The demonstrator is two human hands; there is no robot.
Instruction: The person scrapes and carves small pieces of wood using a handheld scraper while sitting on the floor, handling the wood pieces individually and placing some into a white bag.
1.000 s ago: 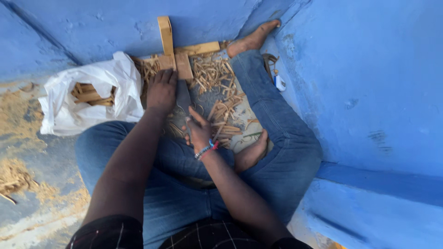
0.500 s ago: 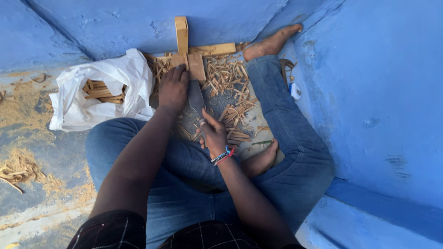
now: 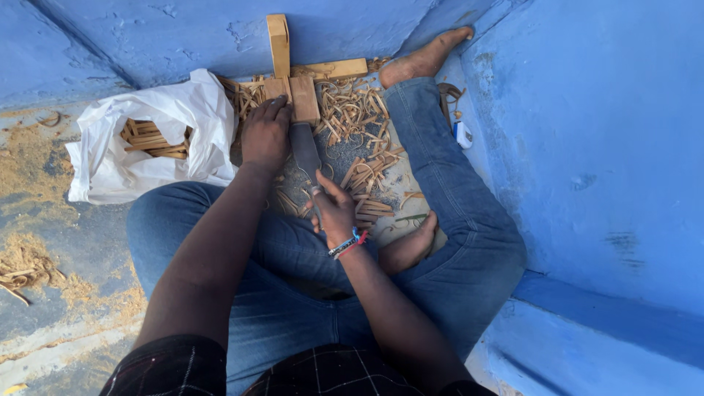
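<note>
While the person is sitting cross-legged on the blue floor [image 3: 66,242] in blue jeans, both arms are reaching forward over the lap. Nearest to the camera, the right hand [image 3: 336,211], wearing a beaded wristband [image 3: 347,244], is gripping the handle end of a long dark blade [image 3: 304,152]; its fingers are curling tightly around that handle, closed on it. Just beyond, the blade is pointing away from the body, its far end lying against a small wooden block [image 3: 303,99]. Beside it, the left hand [image 3: 265,136] is pressing down palm-first, fingers bent over a wooden piece [image 3: 276,89] next to the block; whether those fingers are actually clasping it or only resting on it, I cannot tell. All around the blade, pale wood shavings [image 3: 359,125] are lying thick on the floor between the knees, and one bare foot [image 3: 409,246] is tucking in beside the right wrist. Off to the left, a white plastic bag [image 3: 121,165] is lying open with cut wooden strips [image 3: 150,139] inside. Farther out, a wooden cross-shaped frame [image 3: 279,44] is leaning against the blue wall, with the other bare foot [image 3: 429,57] stretching out near it.
</note>
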